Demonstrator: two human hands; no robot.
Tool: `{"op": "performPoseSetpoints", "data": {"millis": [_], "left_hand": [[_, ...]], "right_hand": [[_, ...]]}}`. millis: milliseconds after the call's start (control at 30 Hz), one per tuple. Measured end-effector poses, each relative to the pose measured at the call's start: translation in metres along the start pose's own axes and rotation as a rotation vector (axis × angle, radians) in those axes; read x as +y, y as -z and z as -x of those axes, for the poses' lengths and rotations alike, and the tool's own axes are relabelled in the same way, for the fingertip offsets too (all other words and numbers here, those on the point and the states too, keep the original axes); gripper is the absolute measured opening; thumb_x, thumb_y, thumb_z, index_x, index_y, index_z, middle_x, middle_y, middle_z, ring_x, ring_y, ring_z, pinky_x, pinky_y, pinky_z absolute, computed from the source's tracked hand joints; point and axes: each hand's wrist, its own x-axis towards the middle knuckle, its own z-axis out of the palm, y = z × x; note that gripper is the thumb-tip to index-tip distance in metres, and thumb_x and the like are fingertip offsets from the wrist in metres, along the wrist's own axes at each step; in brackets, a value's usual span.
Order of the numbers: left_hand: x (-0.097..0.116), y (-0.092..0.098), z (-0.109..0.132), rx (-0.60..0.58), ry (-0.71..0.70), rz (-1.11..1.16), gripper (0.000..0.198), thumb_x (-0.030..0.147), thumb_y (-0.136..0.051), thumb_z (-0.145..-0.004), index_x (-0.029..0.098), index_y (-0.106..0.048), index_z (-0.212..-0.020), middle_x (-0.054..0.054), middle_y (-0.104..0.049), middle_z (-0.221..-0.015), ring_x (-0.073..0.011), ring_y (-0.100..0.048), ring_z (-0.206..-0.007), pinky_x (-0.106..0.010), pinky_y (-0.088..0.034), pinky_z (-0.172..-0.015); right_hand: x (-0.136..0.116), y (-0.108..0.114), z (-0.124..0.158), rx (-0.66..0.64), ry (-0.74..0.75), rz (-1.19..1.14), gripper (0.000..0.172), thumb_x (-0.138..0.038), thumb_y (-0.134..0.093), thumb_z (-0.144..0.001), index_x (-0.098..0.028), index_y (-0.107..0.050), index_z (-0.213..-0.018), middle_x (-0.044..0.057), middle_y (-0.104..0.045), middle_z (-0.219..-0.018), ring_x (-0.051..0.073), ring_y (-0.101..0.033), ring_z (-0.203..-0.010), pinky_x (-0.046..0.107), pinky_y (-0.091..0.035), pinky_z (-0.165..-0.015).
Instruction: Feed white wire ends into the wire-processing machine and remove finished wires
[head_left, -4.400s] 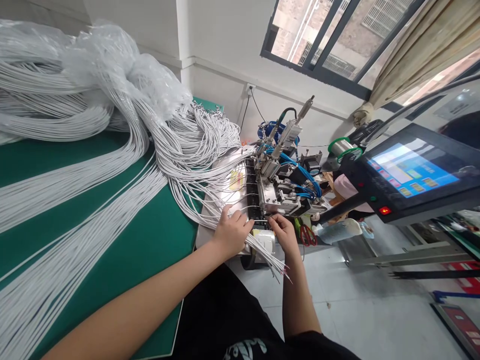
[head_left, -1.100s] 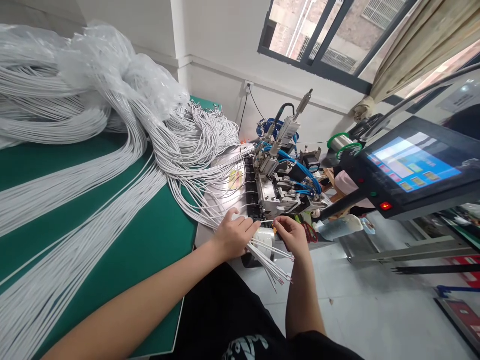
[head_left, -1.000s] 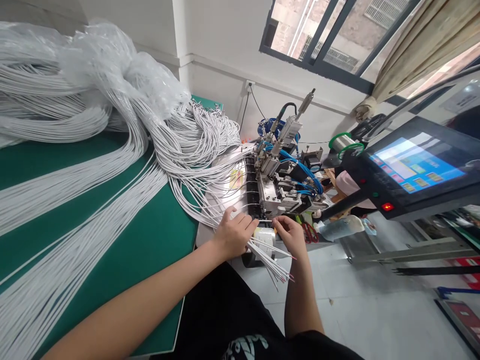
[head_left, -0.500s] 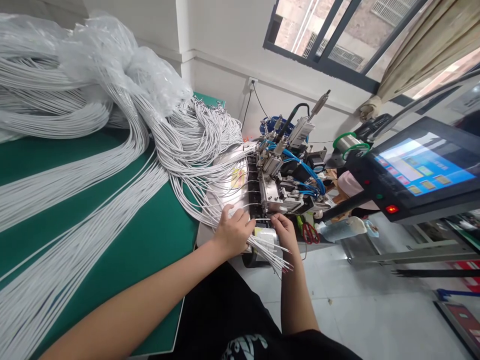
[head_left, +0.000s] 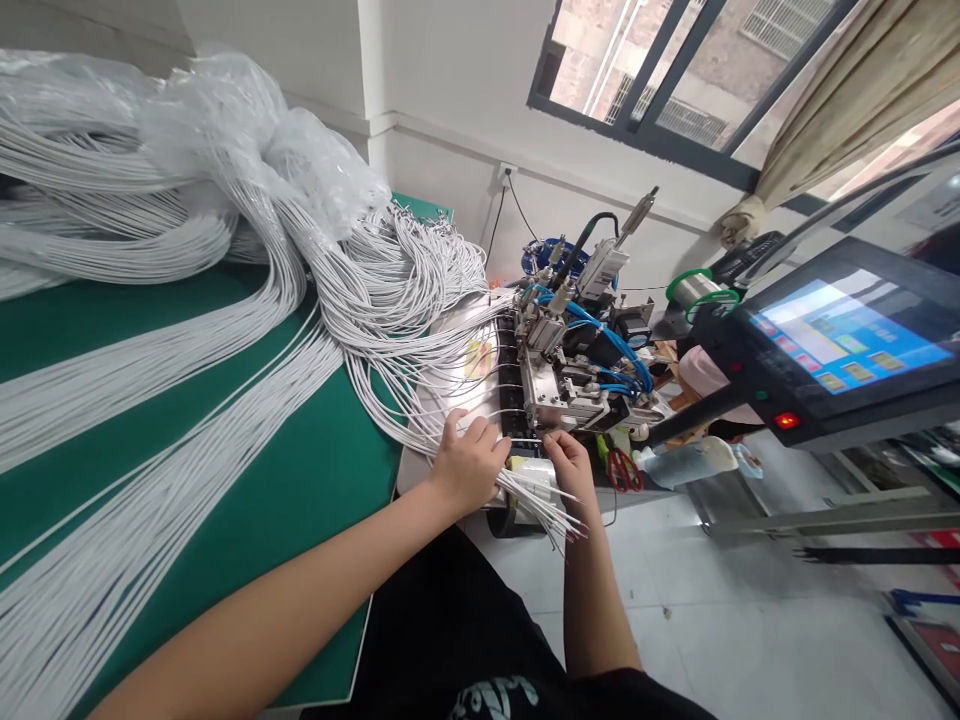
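My left hand (head_left: 471,465) is closed around a bundle of thin white cables (head_left: 536,500), whose free ends fan out to the right, some with reddish tips. My right hand (head_left: 570,462) pinches the end of a single white cable (head_left: 526,440) that stretches across from the left hand, at the front edge of a metal machine (head_left: 551,375). Several cables lie side by side over the machine's black slotted strip (head_left: 510,365). Below the hands, a silvery cylinder (head_left: 534,470) is partly covered by the bundle.
Long white cables (head_left: 225,350) cover much of the green table (head_left: 322,530), partly wrapped in clear plastic (head_left: 225,110). To the right hangs a lit touchscreen (head_left: 847,330). Red-handled scissors (head_left: 624,470), a wire spool (head_left: 701,290) and another person's arm (head_left: 709,375) are beyond the machine.
Both hands stay almost in place, with the bundle and the single cable still held. The whole view has shifted slightly.
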Motion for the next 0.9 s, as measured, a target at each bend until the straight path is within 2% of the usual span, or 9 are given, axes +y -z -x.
{"op": "performPoseSetpoints", "data": {"millis": [267, 500, 633, 900], "left_hand": [[0.0012, -0.0006, -0.0002, -0.010, 0.003, -0.010, 0.019, 0.018, -0.061, -0.072, 0.019, -0.068, -0.090, -0.007, -0.061, -0.079, -0.0236, -0.052, -0.083, -0.049, -0.027, -0.095], [0.0018, -0.0025, 0.0002, -0.033, 0.022, -0.026, 0.020, 0.019, -0.063, -0.067, 0.018, -0.066, -0.086, -0.006, -0.060, -0.079, -0.0240, -0.053, -0.083, -0.050, -0.026, -0.096], [0.0015, -0.0018, -0.0006, -0.075, 0.061, -0.026, 0.031, 0.016, -0.065, -0.060, 0.019, -0.066, -0.091, -0.007, -0.062, -0.081, -0.0254, -0.053, -0.086, -0.050, -0.025, -0.096], [0.0015, -0.0046, 0.0013, -0.107, 0.076, 0.023, 0.039, 0.021, -0.066, -0.065, 0.019, -0.066, -0.104, -0.008, -0.063, -0.093, -0.0265, -0.053, -0.096, -0.053, -0.017, -0.104]], "right_hand": [[-0.0007, -0.0037, -0.0041, -0.024, -0.175, -0.151, 0.034, -0.047, -0.067, -0.066, -0.020, -0.047, -0.058, -0.006, -0.037, -0.052, 0.010, -0.028, -0.048, 0.024, -0.024, -0.047], [-0.0030, -0.0052, 0.0013, -0.010, -0.205, -0.222, 0.035, -0.047, -0.071, -0.064, -0.020, -0.049, -0.064, -0.007, -0.037, -0.053, 0.009, -0.029, -0.047, 0.022, -0.025, -0.046], [-0.0029, -0.0056, 0.0036, -0.002, -0.211, -0.258, 0.033, -0.044, -0.074, -0.067, -0.019, -0.052, -0.066, -0.006, -0.041, -0.055, 0.009, -0.032, -0.048, 0.022, -0.027, -0.048], [-0.0002, -0.0019, 0.0014, 0.001, -0.184, -0.164, 0.037, -0.051, -0.073, -0.066, -0.019, -0.054, -0.065, -0.005, -0.046, -0.054, 0.011, -0.037, -0.049, 0.023, -0.030, -0.048]]}}
